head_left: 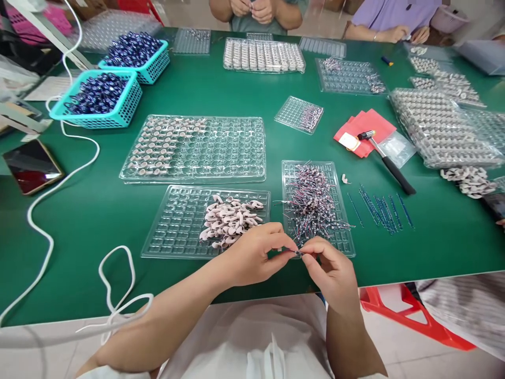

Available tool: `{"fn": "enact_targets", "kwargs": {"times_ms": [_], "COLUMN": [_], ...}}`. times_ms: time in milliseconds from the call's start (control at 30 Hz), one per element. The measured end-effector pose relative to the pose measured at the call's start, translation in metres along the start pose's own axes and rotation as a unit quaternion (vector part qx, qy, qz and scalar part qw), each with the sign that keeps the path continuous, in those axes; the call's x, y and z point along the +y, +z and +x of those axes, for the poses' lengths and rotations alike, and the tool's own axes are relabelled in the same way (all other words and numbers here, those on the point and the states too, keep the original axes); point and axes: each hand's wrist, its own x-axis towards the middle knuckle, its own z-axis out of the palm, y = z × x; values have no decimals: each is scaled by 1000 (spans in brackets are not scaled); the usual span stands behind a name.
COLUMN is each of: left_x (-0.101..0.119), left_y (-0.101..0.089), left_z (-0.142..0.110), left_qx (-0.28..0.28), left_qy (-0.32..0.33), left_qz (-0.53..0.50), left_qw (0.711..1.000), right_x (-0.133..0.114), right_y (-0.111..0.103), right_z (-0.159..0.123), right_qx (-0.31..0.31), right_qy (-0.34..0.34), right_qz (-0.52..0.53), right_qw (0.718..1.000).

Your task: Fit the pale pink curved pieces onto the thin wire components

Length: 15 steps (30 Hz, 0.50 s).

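Note:
My left hand (pixel 272 252) and my right hand (pixel 325 263) meet over the front edge of a clear tray (pixel 345 245). Their fingertips pinch a small dark wired part (pixel 299 253) between them; its details are too small to make out. A tangled heap of small parts with thin wires (pixel 311 200) lies on that tray. Just beyond my left hand, white curved earphone-like shells (pixel 231 218) are piled on another clear tray (pixel 169 226). Farther back, a larger clear tray (pixel 232 152) holds similar shells in rows at its left side.
Blue strips (pixel 381 210), a single shell (pixel 345 179) and a black-handled hammer (pixel 390 166) on red bags (pixel 366 126) lie to the right. Turquoise baskets (pixel 132 108) of shiny blue pieces, a phone (pixel 32 167) and a white cable (pixel 43 226) are left. Two people sit opposite.

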Motion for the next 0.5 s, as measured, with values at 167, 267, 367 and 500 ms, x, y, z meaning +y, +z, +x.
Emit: {"fn": "enact_targets", "kwargs": {"times_ms": [167, 267, 367, 500], "left_x": [-2, -3, -3, -4], "left_y": [0, 2, 5, 8], "left_z": [-2, -2, -3, -3], "left_qx": [-8, -1, 48, 88], "left_qy": [20, 45, 75, 88], "left_qz": [37, 61, 81, 89], "left_qw": [999, 997, 993, 988], "right_x": [-5, -7, -7, -6], "right_y": [-6, -6, -2, 3], "right_z": [5, 6, 5, 4], "right_qx": [-40, -46, -32, -2], "right_qy": [-28, -29, -21, -1], "right_qz": [-40, -47, -43, -21], "right_qw": [998, 997, 998, 1000]}}
